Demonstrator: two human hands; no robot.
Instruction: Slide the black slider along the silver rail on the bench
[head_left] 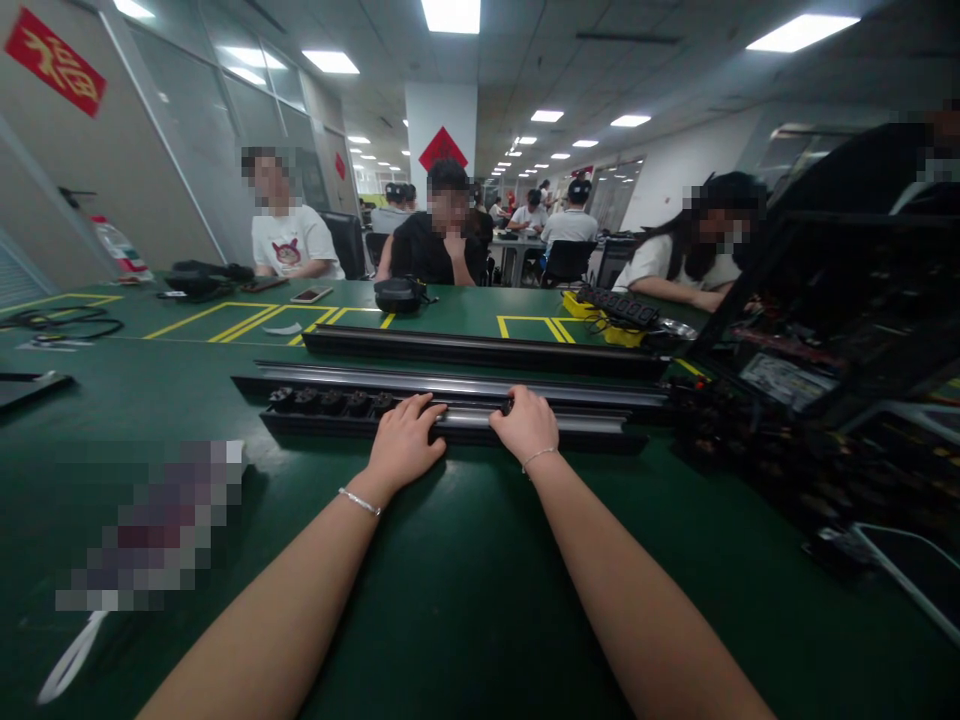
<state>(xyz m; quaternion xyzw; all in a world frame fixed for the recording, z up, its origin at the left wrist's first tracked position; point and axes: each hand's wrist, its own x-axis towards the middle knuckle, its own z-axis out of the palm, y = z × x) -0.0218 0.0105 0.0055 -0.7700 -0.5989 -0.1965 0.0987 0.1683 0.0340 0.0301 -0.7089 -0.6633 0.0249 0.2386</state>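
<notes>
Several round black socket modules (331,402) sit in a row in the left part of the nearest long black channel (600,436). My left hand (403,438) grips this channel just right of the row, its fingers over the top and its thumb at the near side. Further right, my right hand (527,428) is closed over the same channel, with a small black piece (508,405) partly showing at its fingertips. Most of that piece is hidden by the fingers. Behind lie a second black channel (465,384) and a third black rail (487,350), roughly parallel.
On the right stands a dark bin (840,300) beside a heap of black parts (780,450). A blurred-out item with a white strap (75,655) lies at left front. Across the green table (465,600) sit several people, with a power strip (619,305) near one.
</notes>
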